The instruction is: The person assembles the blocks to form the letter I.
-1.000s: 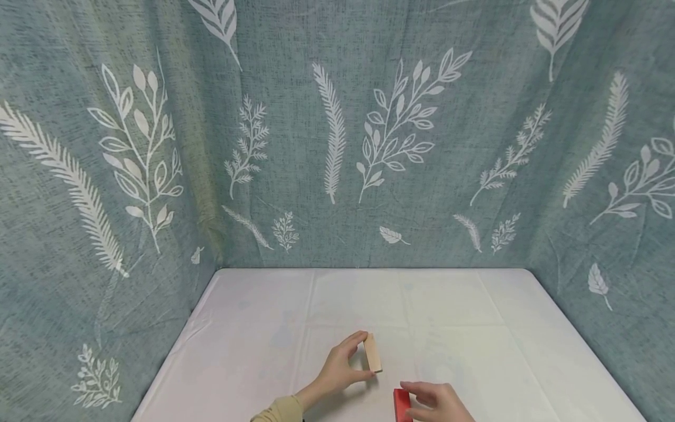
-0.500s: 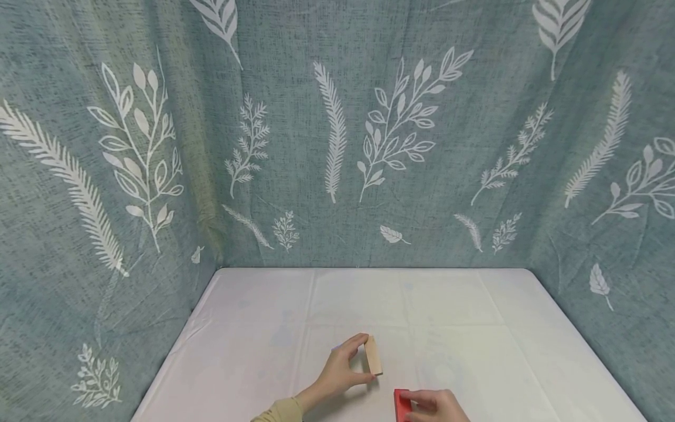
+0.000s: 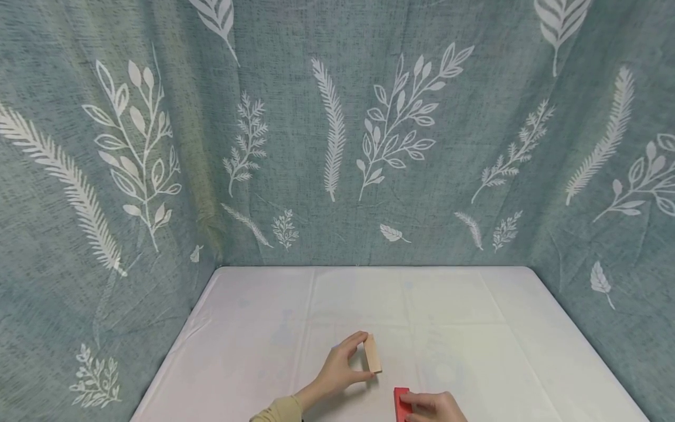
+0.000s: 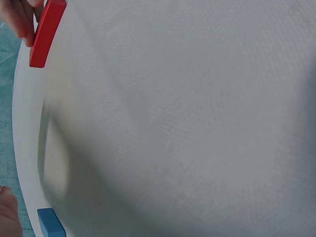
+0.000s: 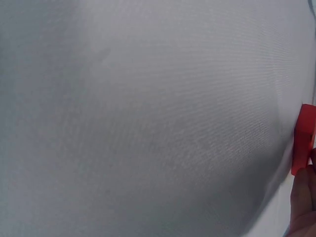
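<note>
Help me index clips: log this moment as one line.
left hand: holds tan block | right hand: holds red block | status: held apart

Through the head camera I see a khaki left sleeve (image 3: 279, 409), plain cloth with soft creases, ending short of the left hand (image 3: 340, 364), which is bare. The right hand (image 3: 439, 405) is bare too; I see it cropped by the lower border.
</note>
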### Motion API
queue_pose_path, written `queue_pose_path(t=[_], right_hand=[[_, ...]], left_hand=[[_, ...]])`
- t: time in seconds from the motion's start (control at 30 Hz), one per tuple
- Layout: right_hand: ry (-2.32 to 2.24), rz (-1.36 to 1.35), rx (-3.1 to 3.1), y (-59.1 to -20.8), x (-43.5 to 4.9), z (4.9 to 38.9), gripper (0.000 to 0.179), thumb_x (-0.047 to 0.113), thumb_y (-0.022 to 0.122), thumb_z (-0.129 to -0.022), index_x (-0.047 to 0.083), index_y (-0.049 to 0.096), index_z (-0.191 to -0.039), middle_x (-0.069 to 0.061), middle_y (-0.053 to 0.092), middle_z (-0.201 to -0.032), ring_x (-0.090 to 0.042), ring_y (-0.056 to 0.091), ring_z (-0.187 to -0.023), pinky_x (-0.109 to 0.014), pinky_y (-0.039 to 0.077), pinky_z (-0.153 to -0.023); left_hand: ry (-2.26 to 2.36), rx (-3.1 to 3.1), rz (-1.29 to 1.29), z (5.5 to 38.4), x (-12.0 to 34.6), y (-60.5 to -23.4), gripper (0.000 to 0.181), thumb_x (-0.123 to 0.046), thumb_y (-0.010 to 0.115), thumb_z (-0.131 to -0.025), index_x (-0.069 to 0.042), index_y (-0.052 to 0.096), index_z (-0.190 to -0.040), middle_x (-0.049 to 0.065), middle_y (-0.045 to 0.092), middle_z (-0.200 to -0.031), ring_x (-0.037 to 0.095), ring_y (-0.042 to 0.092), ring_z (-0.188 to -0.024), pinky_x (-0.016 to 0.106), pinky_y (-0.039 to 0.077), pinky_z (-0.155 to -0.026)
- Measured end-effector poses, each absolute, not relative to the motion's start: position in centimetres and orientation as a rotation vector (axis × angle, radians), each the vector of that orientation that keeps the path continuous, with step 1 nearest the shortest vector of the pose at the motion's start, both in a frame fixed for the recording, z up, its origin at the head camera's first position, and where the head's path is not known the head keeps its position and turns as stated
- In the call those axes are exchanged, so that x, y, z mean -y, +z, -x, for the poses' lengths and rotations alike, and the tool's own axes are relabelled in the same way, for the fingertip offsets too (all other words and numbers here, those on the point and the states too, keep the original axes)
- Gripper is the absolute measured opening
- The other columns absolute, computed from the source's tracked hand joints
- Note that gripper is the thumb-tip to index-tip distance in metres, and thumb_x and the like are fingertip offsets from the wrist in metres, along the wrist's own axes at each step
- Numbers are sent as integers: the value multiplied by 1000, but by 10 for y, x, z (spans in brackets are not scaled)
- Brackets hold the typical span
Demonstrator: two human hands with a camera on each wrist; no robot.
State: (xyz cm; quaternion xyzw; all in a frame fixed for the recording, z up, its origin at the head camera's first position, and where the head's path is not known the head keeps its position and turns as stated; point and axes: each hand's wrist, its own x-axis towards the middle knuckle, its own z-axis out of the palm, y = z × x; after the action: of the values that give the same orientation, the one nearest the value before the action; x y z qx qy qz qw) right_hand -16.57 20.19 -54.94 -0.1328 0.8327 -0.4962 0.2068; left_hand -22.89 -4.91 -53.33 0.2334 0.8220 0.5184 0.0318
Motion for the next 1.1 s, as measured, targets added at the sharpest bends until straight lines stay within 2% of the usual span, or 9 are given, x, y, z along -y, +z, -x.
queue_pose_path(t=[0.23,0.43,0.53,0.8,1.1], right_hand=[[-1355,476,-2347,-548,-202,165,47,29,71,-84,-4,64,-117,-21,66,-117,-33,64,-107,-39,58,-86],[-1320,478,-2379,-548,-203,166,46,29,71,-84,-2,65,-117,-18,67,-116,-31,64,-106,-40,58,-86],[-1313,488,-2390,-550,-203,166,45,29,71,-84,-1,65,-117,-17,67,-116,-27,65,-105,-40,58,-86],[-1325,601,-2416,-552,-204,167,40,24,70,-85,-3,67,-114,-20,68,-112,-4,64,-102,-37,59,-83],[-1302,660,-2460,-552,-204,167,37,24,69,-86,0,68,-114,-16,70,-111,4,61,-100,-37,60,-82]], left_hand=[[1588,-2544,-717,232,50,-531,74,-6,80,-69,8,46,-133,27,43,-142,41,41,-132,44,43,-106],[1567,-2550,-740,236,52,-527,74,-7,79,-71,8,44,-135,27,42,-143,41,40,-133,45,42,-107],[1552,-2564,-767,239,53,-524,74,-8,79,-72,9,44,-135,27,42,-143,40,41,-133,45,42,-107],[1512,-2589,-830,248,50,-512,74,-9,79,-74,5,43,-137,23,42,-144,37,39,-135,44,42,-108],[1493,-2559,-856,250,40,-496,75,-9,79,-75,3,42,-139,19,41,-146,33,38,-137,41,41,-110]])
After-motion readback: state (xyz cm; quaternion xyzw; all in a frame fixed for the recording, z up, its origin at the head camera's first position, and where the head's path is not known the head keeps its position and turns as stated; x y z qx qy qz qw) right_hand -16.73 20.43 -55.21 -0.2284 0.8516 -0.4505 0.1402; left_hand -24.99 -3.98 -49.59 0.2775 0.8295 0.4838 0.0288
